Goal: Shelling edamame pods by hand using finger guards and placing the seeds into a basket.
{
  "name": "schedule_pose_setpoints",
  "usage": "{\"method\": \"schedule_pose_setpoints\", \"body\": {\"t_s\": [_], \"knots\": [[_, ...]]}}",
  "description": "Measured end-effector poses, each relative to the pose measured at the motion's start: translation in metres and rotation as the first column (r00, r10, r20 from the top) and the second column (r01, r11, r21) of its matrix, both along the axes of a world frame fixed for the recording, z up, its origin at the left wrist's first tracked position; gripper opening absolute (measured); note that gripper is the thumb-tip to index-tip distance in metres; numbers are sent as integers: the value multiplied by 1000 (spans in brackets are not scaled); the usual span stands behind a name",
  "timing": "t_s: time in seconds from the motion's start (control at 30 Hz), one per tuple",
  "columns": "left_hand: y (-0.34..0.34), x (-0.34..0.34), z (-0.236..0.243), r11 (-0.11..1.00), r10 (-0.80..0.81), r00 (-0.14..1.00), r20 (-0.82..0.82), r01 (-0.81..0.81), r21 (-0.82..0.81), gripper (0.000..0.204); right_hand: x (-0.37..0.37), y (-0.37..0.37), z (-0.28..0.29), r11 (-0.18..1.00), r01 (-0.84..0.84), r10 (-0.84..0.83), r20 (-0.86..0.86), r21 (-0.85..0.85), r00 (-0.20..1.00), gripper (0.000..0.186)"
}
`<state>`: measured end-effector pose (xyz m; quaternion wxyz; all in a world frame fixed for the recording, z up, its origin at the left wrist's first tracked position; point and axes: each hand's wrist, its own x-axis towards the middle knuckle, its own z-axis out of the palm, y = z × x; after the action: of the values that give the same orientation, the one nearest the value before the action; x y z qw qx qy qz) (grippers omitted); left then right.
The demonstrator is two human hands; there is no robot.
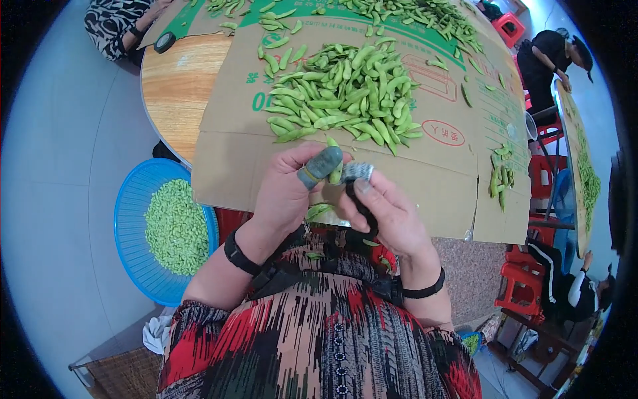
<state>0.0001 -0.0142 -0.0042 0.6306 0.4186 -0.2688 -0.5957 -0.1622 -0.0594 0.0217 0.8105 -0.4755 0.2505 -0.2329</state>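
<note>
Just above the near edge of the cardboard, my two hands meet at one green soybean pod. My left hand pinches this pod; a grey rubber cover sits on its thumb. Closed beside it is my right hand, with a black curved object between thumb and fingers; its kind is not clear. A grey-white wrapping covers a fingertip of that hand and touches the pod. Another pod lies below my hands. In front of them is a heap of green pods.
A blue basket of shelled green beans stands at my lower left. Flattened cardboard covers much of the wooden table. More pods lie on the right, and a larger pile is at the back. Other people and red stools are around.
</note>
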Motion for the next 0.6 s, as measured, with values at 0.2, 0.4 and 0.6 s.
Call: {"method": "schedule_pose_setpoints", "body": {"t_s": [0.2,0.4,0.6], "knots": [[-5,-15,-2,984,147,989,19,-145,-108,13,0,-3,-3,993,-41,42,-2,111,999,20],[-7,-14,-22,933,298,939,171,-249,-258,14,3,2,-3,961,-18,-6,85,277,996,18],[-6,-15,-27,935,288,915,283,-204,-291,12,2,3,-16,957,6,-37,101,290,994,14]]}}
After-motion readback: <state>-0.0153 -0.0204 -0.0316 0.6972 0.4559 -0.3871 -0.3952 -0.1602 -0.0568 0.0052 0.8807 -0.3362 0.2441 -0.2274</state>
